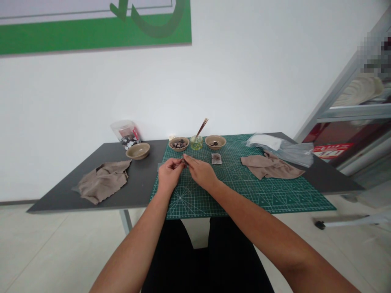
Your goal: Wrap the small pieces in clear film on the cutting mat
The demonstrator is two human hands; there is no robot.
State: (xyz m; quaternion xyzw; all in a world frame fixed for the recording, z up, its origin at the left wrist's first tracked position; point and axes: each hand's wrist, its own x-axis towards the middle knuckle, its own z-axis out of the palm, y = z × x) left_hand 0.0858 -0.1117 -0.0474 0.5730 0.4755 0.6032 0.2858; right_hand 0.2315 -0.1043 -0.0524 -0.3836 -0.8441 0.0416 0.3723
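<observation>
Above the green cutting mat (195,203), my left hand (168,174) and my right hand (202,174) meet at the fingertips. Pinched between them is a small dark piece (185,162), mostly covered by the fingers, so its exact kind is unclear. A clear flat strip (160,166) lies just left of my left hand. Right of my right hand rests a small pale square pad (216,158) with dark smudges. Beyond the hands, one tan bowl (179,150) holds several dark chips, and another tan bowl (215,147) has a few dark pieces.
Between those bowls stands a glass (196,144) of greenish contents with thin brown sticks (202,127). A third bowl (138,156) and a clear plastic jar (124,131) are at the back left. Brown cloths lie left (105,181) and right (269,166), near a plastic bag (293,150).
</observation>
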